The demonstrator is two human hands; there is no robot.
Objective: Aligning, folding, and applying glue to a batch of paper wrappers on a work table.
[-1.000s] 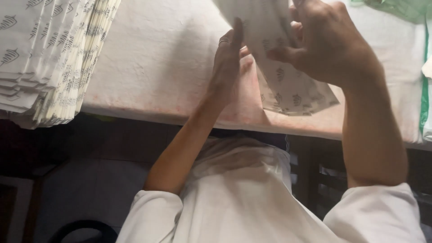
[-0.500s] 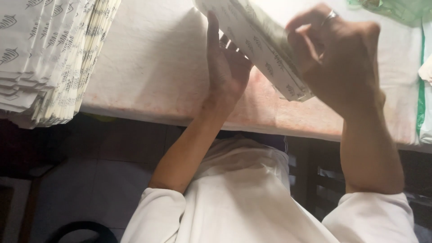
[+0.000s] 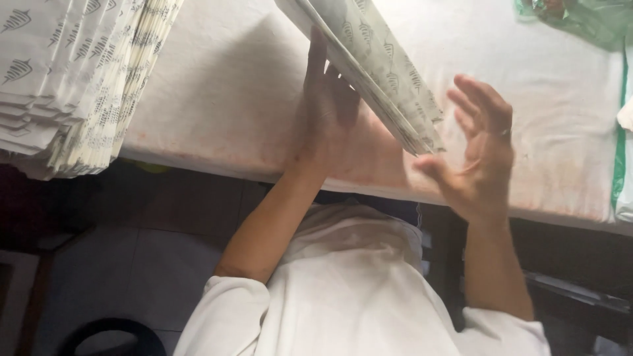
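A thick bundle of white printed paper bags (image 3: 382, 72) stands tilted on its edge over the cloth-covered table (image 3: 217, 99). My left hand (image 3: 330, 105) lies flat against the bundle's left face, fingers straight, and props it up. My right hand (image 3: 478, 151) hovers just right of the bundle's near corner. Its fingers are spread and hold nothing, the thumb sits close to the corner, and a ring shows on one finger.
A tall fanned stack of the same printed paper bags (image 3: 72, 79) sits at the table's left end and overhangs the edge. Green plastic wrapping (image 3: 580, 20) lies at the far right corner. A white-and-green item (image 3: 623, 165) runs along the right edge. Below the table are my white shirt and a dark floor.
My right hand gripped the bundle's near end before and has now let go and opened to the right. The bundle has swung more edge-on, leaning against my left palm.
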